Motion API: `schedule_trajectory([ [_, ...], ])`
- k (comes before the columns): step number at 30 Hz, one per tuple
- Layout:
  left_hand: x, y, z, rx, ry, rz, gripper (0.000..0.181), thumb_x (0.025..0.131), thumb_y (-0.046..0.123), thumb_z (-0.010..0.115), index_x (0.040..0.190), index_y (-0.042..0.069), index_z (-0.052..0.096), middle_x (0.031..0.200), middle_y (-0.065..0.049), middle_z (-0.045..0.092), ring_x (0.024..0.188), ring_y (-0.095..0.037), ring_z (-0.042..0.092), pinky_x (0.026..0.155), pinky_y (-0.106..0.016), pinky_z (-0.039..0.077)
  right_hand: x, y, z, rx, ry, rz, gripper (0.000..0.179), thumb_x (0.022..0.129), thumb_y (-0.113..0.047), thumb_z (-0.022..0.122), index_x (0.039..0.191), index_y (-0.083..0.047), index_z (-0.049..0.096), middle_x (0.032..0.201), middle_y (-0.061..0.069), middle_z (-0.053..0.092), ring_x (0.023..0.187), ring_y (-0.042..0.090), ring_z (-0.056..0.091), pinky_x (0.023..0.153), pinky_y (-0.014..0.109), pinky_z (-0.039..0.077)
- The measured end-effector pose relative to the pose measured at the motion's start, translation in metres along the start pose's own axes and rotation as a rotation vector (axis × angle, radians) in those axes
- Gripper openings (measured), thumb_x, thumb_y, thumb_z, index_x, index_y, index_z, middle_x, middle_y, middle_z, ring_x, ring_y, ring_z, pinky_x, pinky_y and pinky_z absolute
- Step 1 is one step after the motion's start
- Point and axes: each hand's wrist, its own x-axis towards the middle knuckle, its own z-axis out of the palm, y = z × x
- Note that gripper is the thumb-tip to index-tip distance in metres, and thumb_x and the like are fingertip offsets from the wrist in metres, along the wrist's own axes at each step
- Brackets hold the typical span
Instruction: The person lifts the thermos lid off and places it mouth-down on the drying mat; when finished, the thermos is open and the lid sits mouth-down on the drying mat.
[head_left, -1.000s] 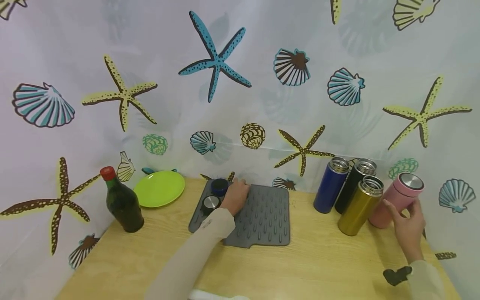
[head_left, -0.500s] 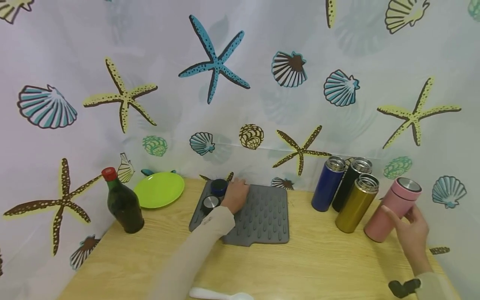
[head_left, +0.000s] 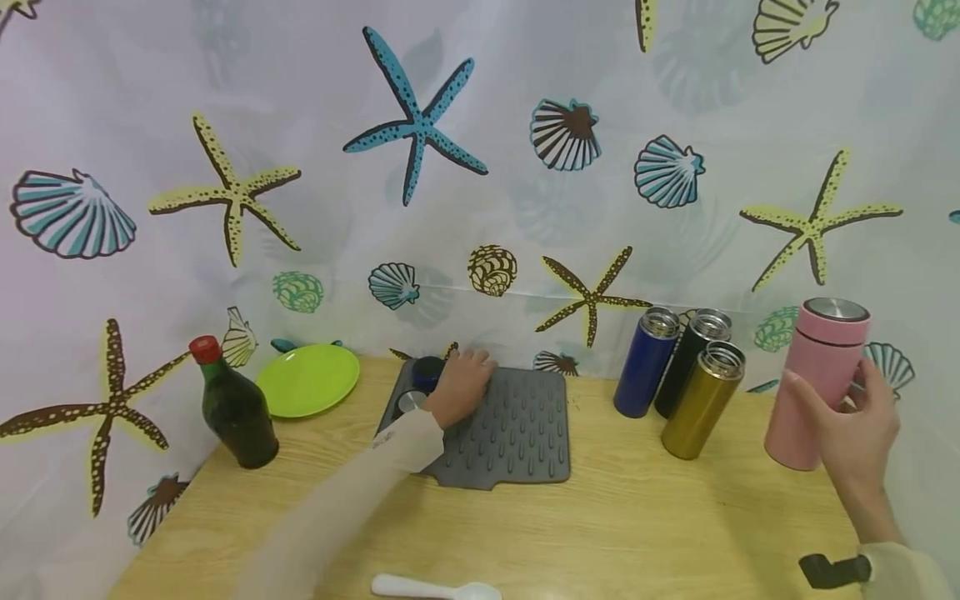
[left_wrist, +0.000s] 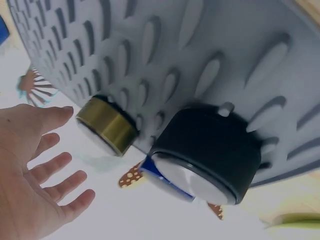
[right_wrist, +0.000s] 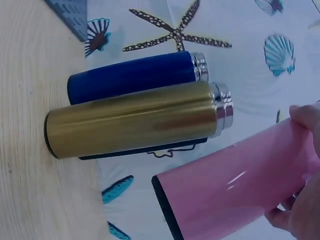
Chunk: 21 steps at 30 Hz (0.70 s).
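My right hand (head_left: 858,421) grips a pink thermos flask (head_left: 825,362), lid on, lifted off the table at the right; its dark base shows in the right wrist view. Three lidless flasks stand to its left: a blue one (head_left: 643,371), a black one (head_left: 677,371) behind, and a gold one (head_left: 697,408). My left hand (left_wrist: 32,170) is over the far part of a grey ridged mat (head_left: 525,425), fingers loosely bent, beside a gold lid (left_wrist: 107,125) with a gap between. On the mat too are a black lid (left_wrist: 205,150) and a blue lid (left_wrist: 167,181).
At the left stands a dark bottle with a red cap (head_left: 236,408). A lime green plate (head_left: 309,382) lies near the back, beside the mat. A white spoon (head_left: 420,587) lies at the table's front edge. A patterned curtain (head_left: 450,225) hangs behind the table.
The right hand has tilted the pink flask, drawn it away from the other flasks and raised it off the table. The left hand stays over the mat. The head view has shifted slightly.
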Motion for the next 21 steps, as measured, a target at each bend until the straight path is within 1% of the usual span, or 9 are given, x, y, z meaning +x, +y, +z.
schedule_trajectory([
  [3,-0.007,-0.002,-0.010,-0.007,0.049,0.008,0.021,0.102,0.012,0.069,0.122,0.005,0.069,0.119,-0.014,0.067,0.108,-0.035,0.064,0.094,-0.054,0.054,-0.006,-0.016,0.002,-0.002,-0.032,-0.162,0.064,0.081,-0.012,0.090,0.140,-0.012,0.063,0.115,-0.022,0.053,0.103,-0.002,0.056,0.083,0.010,0.043],
  [6,-0.012,-0.002,-0.021,-0.013,0.066,0.020,0.028,0.099,0.014,0.073,0.126,0.007,0.069,0.125,-0.014,0.066,0.113,-0.034,0.064,0.094,-0.053,0.055,-0.016,-0.026,0.007,-0.017,-0.095,-0.317,0.073,0.074,-0.003,0.092,0.140,-0.005,0.062,0.117,-0.020,0.053,0.106,-0.004,0.054,0.086,0.007,0.041],
  [8,-0.015,0.000,-0.027,-0.021,0.078,0.038,0.031,0.099,0.015,0.073,0.130,0.009,0.068,0.130,-0.013,0.065,0.117,-0.034,0.063,0.097,-0.052,0.054,-0.022,-0.030,0.011,-0.032,-0.131,-0.413,0.079,0.069,0.002,0.093,0.140,-0.001,0.061,0.118,-0.007,0.058,0.107,-0.006,0.051,0.089,0.005,0.039],
  [10,-0.018,0.002,-0.034,-0.046,0.088,0.062,0.035,0.100,0.016,0.073,0.134,0.010,0.066,0.135,-0.013,0.064,0.122,-0.034,0.062,0.100,-0.053,0.054,-0.029,-0.034,0.016,-0.040,-0.171,-0.485,0.082,0.065,0.004,0.094,0.140,0.000,0.060,0.120,0.007,0.060,0.109,-0.006,0.048,0.091,0.006,0.036],
  [12,-0.023,0.005,-0.040,-0.071,0.110,0.090,0.038,0.100,0.018,0.073,0.137,0.011,0.065,0.139,-0.013,0.062,0.125,-0.033,0.060,0.103,-0.053,0.052,-0.036,-0.037,0.022,-0.051,-0.208,-0.541,0.082,0.064,0.004,0.095,0.139,0.000,0.060,0.121,0.019,0.059,0.110,-0.001,0.047,0.091,0.008,0.035],
  [14,-0.028,0.009,-0.048,-0.105,0.141,0.118,0.042,0.099,0.021,0.075,0.138,0.012,0.064,0.141,-0.013,0.061,0.127,-0.034,0.060,0.105,-0.054,0.051,-0.042,-0.041,0.028,-0.077,-0.250,-0.579,0.082,0.064,0.003,0.096,0.137,0.000,0.060,0.122,0.023,0.058,0.111,0.008,0.049,0.090,0.010,0.035],
  [17,-0.035,0.014,-0.060,-0.151,0.221,0.174,0.048,0.096,0.028,0.079,0.140,0.013,0.063,0.141,-0.013,0.062,0.127,-0.033,0.060,0.107,-0.052,0.051,-0.050,-0.043,0.036,-0.133,-0.317,-0.617,0.081,0.066,-0.001,0.096,0.137,-0.001,0.058,0.125,0.022,0.057,0.109,0.026,0.054,0.092,0.028,0.047],
  [19,-0.040,0.017,-0.068,-0.198,0.275,0.211,0.053,0.095,0.032,0.079,0.142,0.013,0.062,0.141,-0.013,0.062,0.128,-0.032,0.060,0.108,-0.051,0.050,-0.056,-0.045,0.041,-0.167,-0.365,-0.639,0.082,0.066,-0.003,0.097,0.137,-0.001,0.057,0.127,0.022,0.056,0.107,0.036,0.058,0.090,0.044,0.056],
  [21,-0.046,0.021,-0.078,-0.247,0.314,0.243,0.058,0.094,0.034,0.080,0.145,0.013,0.060,0.143,-0.012,0.061,0.130,-0.032,0.060,0.109,-0.051,0.050,-0.061,-0.047,0.045,-0.185,-0.408,-0.678,0.081,0.066,-0.005,0.098,0.136,-0.002,0.057,0.127,0.022,0.057,0.105,0.041,0.062,0.082,0.061,0.058],
])
